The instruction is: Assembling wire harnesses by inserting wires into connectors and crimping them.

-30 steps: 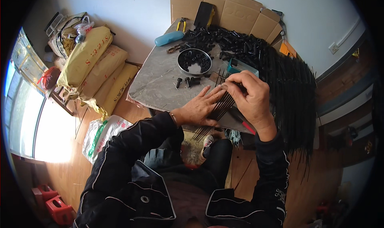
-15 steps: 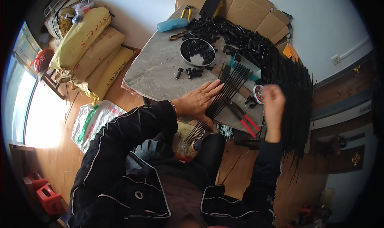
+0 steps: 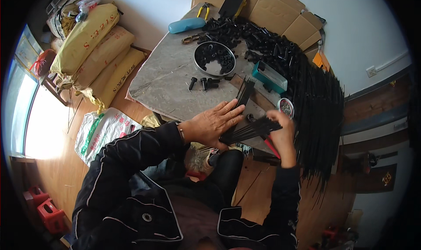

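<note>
Head view, and the grey, marble-patterned surface (image 3: 169, 74) dominates, its near edge right by the person. Sacks (image 3: 94, 43) are stacked on the floor off to the left, and folded cardboard (image 3: 278, 8) stands along the far side. Over on the right, a dense mass of long black rods (image 3: 318, 122) spills down past the edge, with a heap of short black tubes (image 3: 272, 43) spread out behind.

Now the action at the near edge! The left hand (image 3: 213, 122) lies palm down over one bunch of slim black rods (image 3: 245, 92), fingers extended and only slightly apart; whether they clamp anything underneath, I cannot tell. Out to the right, the right hand (image 3: 283, 133) has its fingers curled and clamped on the ends of a second, fanned bunch (image 3: 250, 130), which slants back toward the left thumb.

Beyond them sits a round metal bowl (image 3: 213, 67) of black pieces, then a blue case (image 3: 187, 25) and an open teal box (image 3: 269, 76). Red handles (image 3: 272, 147) poke out just beside the right hand; yellow-handled pliers (image 3: 203, 10) rest at the far edge. Smaller yet, a round tub (image 3: 278, 106) holds tiny bits, and a black bolt-like piece (image 3: 193, 83) stands below the bowl.
</note>
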`<control>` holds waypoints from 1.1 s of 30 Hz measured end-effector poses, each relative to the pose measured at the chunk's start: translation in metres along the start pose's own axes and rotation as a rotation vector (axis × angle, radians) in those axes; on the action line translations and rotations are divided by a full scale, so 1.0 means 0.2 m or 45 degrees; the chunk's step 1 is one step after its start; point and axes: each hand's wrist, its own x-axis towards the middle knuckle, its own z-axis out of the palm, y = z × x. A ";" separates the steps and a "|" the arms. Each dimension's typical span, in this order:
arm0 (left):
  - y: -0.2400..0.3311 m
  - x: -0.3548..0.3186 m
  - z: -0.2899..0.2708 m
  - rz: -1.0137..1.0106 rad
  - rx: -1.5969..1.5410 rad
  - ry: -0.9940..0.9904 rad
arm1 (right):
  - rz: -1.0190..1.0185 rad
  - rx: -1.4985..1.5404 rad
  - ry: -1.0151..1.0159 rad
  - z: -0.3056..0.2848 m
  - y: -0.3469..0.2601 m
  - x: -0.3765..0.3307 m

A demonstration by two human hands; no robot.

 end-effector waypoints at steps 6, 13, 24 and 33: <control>0.03 0.03 -0.02 -0.006 -0.043 -0.081 | 0.033 -0.243 0.257 -0.03 0.17 0.60; 0.02 0.04 -0.04 -0.058 -0.001 -0.152 | 0.179 -0.507 -0.114 0.07 0.25 0.88; 0.00 0.04 -0.04 -0.105 -0.067 -0.132 | -0.375 -0.488 0.495 0.05 0.21 0.78; 0.02 0.04 -0.03 -0.122 -0.057 -0.130 | -0.546 -0.167 -0.048 0.33 -0.05 0.67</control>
